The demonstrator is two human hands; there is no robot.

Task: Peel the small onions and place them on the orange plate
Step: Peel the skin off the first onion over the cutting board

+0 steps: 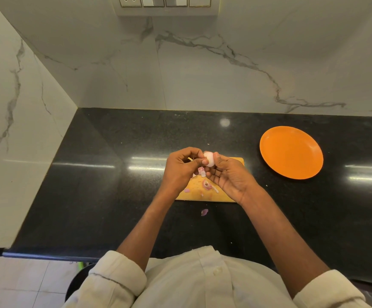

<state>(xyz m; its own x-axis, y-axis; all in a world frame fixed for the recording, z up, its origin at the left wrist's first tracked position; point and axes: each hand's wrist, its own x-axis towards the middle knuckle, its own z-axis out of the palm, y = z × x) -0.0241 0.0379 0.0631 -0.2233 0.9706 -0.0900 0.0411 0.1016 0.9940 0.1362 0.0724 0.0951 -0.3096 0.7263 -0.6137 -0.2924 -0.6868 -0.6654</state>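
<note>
Left hand: the left hand is held above the near-left part of the cutting board, fingers curled, fingertips pinching at the left side of the onion; there seems to be a thin sliver of something pale between the fingers, too small to name.
Onion: the small onion sits between the two hands, held up over the board, pale and mostly bare of skin as far as can be seen; it looks roundish, so no long axis can be read.
Right hand: the right hand cups the onion from the right, thumb and fingertips curled on it, palm turned up.
Scraps: pink peelings lie on the board under the hands; one more piece lies on the black counter just in front of the board.
Orange plate: the orange plate lies to the right of the hands, well apart, with nothing on it; the right hand is the nearer one.
Hidden: the onion's underside and far side are covered by fingers, so any remaining skin cannot be judged; no other onions are in view.
</note>
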